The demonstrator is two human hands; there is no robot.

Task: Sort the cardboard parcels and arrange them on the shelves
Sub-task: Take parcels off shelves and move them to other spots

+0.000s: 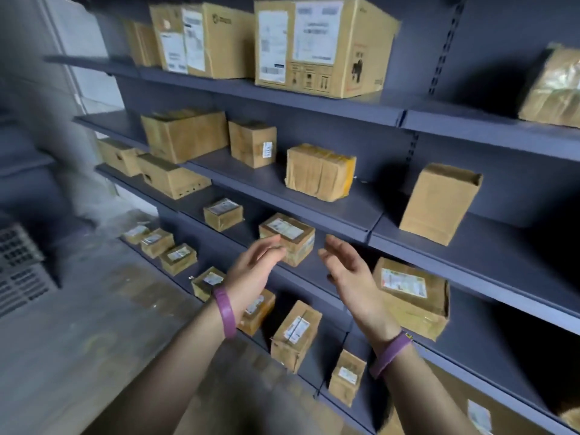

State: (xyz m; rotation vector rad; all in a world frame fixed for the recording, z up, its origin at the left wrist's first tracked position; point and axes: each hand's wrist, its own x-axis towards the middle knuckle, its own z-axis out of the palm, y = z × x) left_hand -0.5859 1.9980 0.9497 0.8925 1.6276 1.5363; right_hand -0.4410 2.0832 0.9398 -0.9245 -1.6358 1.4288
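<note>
**Two spread hands bracket one small parcel**

Nearest us are two bare forearms, each ringed by one of the purple wristbands [225,312], stretched out toward the dark blue-grey metal shelves [345,211]. We see the left hand [255,262] and the right hand [348,268] raised with palms facing each other. Each grip is spread, fingers straight, holding nothing.

Between them, and a little beyond, sits the small brown cardboard parcel with a white label on top [290,235], on the third shelf down. It lies ahead of both hands and slightly above them. Its longer side seems to run along the shelf's front edge, so we judge the palms are set across that axis, ready to close on its two ends. The left hand is the nearer: its fingertips overlap the parcel's lower left corner, though we cannot tell whether they touch. The right hand stands clear, just beside the parcel's right end.

We count the brown cardboard parcels [320,172] shelf by shelf. At least four stand on the top shelf in view and four on the second. Five are on the third, including the one between our hands, and seven small ones on the fourth. Lower down at the right, blur and shadow hide whatever else there is. Hands: two. Wristbands: two.
</note>
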